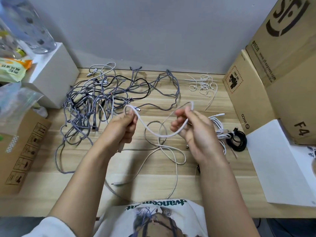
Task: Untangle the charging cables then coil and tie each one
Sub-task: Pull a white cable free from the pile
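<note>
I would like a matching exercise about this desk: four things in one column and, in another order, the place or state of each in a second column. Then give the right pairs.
Things
1. white cable
2. grey braided cables
3. black cable
4. white ties

Places or states
A. coiled and tied, at the right by the cardboard box
B. loose pile at the far right of the desk
C. held between the left hand and the right hand
D. big tangle on the left side of the desk

Pairs: 1-C, 2-D, 3-A, 4-B
</note>
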`<state>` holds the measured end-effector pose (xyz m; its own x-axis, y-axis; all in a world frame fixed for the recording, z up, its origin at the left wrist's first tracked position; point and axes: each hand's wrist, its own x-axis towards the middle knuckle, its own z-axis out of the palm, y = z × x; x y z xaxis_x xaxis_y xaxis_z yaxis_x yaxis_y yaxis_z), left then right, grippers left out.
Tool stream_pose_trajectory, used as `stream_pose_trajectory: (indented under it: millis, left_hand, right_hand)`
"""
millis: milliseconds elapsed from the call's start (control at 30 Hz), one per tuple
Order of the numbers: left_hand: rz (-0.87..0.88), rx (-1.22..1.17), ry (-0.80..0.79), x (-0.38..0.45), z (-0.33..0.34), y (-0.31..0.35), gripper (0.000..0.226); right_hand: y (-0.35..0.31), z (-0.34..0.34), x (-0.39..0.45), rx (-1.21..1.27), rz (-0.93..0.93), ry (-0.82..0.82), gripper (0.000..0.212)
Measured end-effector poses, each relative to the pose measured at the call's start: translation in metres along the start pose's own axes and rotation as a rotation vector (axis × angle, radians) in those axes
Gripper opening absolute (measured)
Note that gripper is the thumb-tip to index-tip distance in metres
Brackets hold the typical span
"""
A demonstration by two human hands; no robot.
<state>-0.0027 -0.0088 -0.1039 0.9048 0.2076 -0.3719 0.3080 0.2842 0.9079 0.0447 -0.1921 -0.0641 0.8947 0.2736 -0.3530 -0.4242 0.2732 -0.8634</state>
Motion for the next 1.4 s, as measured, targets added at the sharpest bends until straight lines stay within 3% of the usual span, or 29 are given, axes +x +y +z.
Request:
stream_pose_trajectory:
  millis: [100,133,167,233,267,433,567,667,767,933,1033,1167,1267,1333,1400]
  left_hand:
    - [-0.071,-0.023,-0.096,-0.01,0.003,0.015,0.048]
    - [-0.086,-0.013,-0.123,-0.014,0.005,0.019,0.044]
    - [-0.09,0.01,-0.144,-0.018,0.007,0.022,0.037]
    - [-0.086,0.09,-0.156,-0.024,0.011,0.027,0.032]
    - [-0.079,0.131,-0.146,-0.026,0.014,0.028,0.032]
    - [-0.032,0.164,-0.116,-0.027,0.019,0.032,0.025]
    - [-0.064,0.061,-0.192,-0.028,0.015,0.03,0.024]
    - [-0.146,-0.144,-0.378,-0.028,0.013,0.028,0.025]
    - [-0.255,-0.598,-0.695,-0.033,0.014,0.031,0.026]
    - [-0.142,-1.047,-0.78,-0.054,0.024,0.063,0.021]
    - [-0.076,-1.026,-0.604,-0.046,0.019,0.073,0.019]
    - [0.126,-0.689,-0.173,-0.029,0.019,0.057,0.018]
    - [0.096,-0.701,-0.116,-0.019,0.015,0.048,0.019]
    - [0.066,-0.746,-0.129,-0.013,0.015,0.044,0.029]
    - [0.073,-0.594,-0.136,-0.013,0.015,0.04,0.031]
  right_hand:
    - [0.012,-0.006,0.001,-0.889,-0.113,0.097,0.022]
    - [0.015,-0.006,-0.001,-1.085,-0.155,0.126,0.012]
    - [0.018,-0.006,-0.003,-1.184,-0.199,0.148,0.021]
    - [0.018,-0.003,-0.005,-1.117,-0.343,0.128,0.042]
    - [0.017,0.0,-0.006,-1.052,-0.39,0.075,0.039]
    - [0.016,0.013,-0.011,-0.723,-0.146,-0.381,0.031]
    - [0.016,0.012,-0.014,-0.404,-0.188,-0.365,0.028]
    - [0.01,0.012,-0.014,-0.292,-0.217,-0.302,0.025]
    - [0.009,0.008,-0.01,-0.31,-0.253,-0.243,0.026]
    - [0.031,0.008,-0.007,-0.756,-0.3,-0.316,0.022]
    - [0.032,0.014,-0.016,-0.864,-0.259,-0.483,0.018]
    - [0.017,0.021,-0.028,-0.95,-0.378,-0.472,0.021]
    - [0.012,0.02,-0.033,-0.915,-0.535,-0.315,0.028]
    - [0.013,0.02,-0.033,-0.944,-0.602,-0.295,0.034]
    - [0.014,0.02,-0.034,-0.97,-0.655,-0.28,0.035]
